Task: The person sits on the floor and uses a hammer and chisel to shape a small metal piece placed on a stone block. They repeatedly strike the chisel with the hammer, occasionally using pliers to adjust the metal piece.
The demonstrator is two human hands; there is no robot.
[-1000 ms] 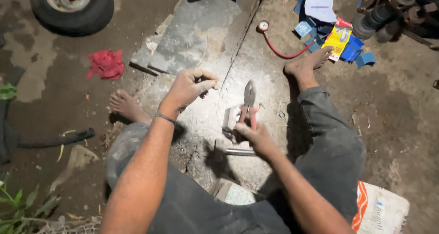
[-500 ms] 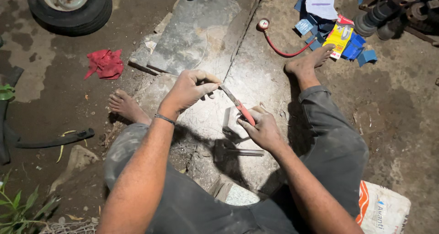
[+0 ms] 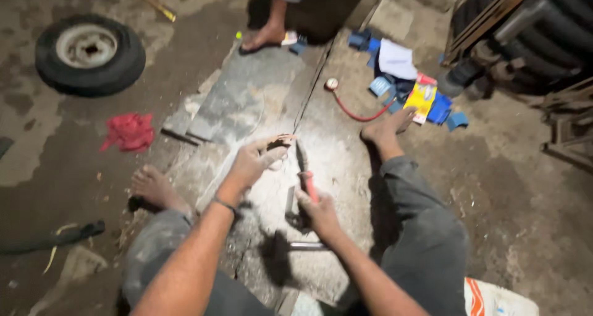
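I sit on the ground with my bare feet out in front. My left hand (image 3: 258, 158) pinches a small dark flat piece (image 3: 281, 144) at its fingertips. My right hand (image 3: 317, 210) grips red-handled pliers (image 3: 304, 171), whose jaws point up toward that piece and reach its edge. Just below my hands a small metal block (image 3: 293, 208) and a steel rod-like tool (image 3: 306, 246) lie on the pale dusty slab (image 3: 333, 149).
A small wheel with tyre (image 3: 90, 54) lies far left, a red rag (image 3: 130, 132) nearer. A gauge with red hose (image 3: 349, 106), blue and yellow packets (image 3: 426, 100) and paper lie ahead right. Another person's foot (image 3: 267, 37) stands at the top. Stacked tyres (image 3: 537, 38) are far right.
The view has tilted up and shifted. My right hand swung the pliers from resting low by the metal block up to the piece in my left hand.
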